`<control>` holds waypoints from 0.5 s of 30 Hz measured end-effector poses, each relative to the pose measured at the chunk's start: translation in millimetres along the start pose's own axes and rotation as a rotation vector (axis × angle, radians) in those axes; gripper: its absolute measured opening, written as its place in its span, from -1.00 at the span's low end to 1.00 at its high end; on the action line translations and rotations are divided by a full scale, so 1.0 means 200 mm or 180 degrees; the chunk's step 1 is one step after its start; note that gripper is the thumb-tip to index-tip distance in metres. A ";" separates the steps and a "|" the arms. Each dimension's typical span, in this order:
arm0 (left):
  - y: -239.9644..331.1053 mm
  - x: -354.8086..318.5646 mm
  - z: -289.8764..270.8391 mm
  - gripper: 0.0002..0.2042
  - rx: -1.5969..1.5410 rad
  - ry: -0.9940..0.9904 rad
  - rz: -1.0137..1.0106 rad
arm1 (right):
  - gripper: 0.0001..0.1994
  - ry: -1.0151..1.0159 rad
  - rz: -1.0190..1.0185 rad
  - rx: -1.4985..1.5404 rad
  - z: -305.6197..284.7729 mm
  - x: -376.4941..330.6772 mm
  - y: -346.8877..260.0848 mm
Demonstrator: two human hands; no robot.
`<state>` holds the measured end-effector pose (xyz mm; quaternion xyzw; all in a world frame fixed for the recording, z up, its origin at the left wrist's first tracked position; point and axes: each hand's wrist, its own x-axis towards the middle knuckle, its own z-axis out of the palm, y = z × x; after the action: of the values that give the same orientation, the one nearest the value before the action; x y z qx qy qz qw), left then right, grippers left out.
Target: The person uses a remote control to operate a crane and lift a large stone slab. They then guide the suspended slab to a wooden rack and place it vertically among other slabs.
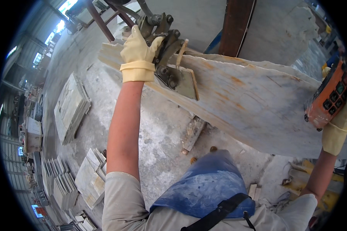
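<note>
My left hand (pixel 136 54), in a pale yellow rubber glove, reaches forward and grips a dark metal slab-lifting clamp (pixel 168 48). Part of its fingers is hidden behind the clamp's linkage. The clamp's flat jaw plate (pixel 187 85) lies against the face of a long stone slab (pixel 243 92), white-grey with rusty streaks and a rough upper edge. At the far right, my right hand (pixel 335 129), gloved the same way, holds an orange remote control (pixel 330 94) with dark buttons. Most of the right-hand fingers are hidden behind it.
Beyond the slab rises a brown steel post (pixel 235 29). Stacked stone slabs (pixel 70 109) lie on the dusty floor to the left, with thin upright tiles (pixel 58 181) nearer. A short block (pixel 194 134) rests below the slab. My blue apron (pixel 204 184) shows at the bottom.
</note>
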<state>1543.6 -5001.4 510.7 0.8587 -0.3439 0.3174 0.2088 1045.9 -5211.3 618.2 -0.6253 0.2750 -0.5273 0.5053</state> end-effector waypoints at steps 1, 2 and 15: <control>0.01 0.00 -0.02 -0.21 0.0096 -0.0060 -0.0073 | -0.36 0.0037 0.0019 -0.0013 0.01 0.00 -0.01; 0.00 -0.01 -0.01 -0.18 0.0067 -0.0004 -0.0086 | -0.36 0.0077 0.0030 -0.0031 0.02 -0.01 -0.02; -0.12 0.00 -0.11 -0.08 -0.0123 0.0347 -0.0276 | -0.34 0.0288 0.0008 -0.0228 0.29 -0.19 -0.17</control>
<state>1552.9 -4972.7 522.8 0.8501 -0.3005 0.3477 0.2573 1082.4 -5146.0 638.6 -0.6182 0.3170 -0.5442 0.4703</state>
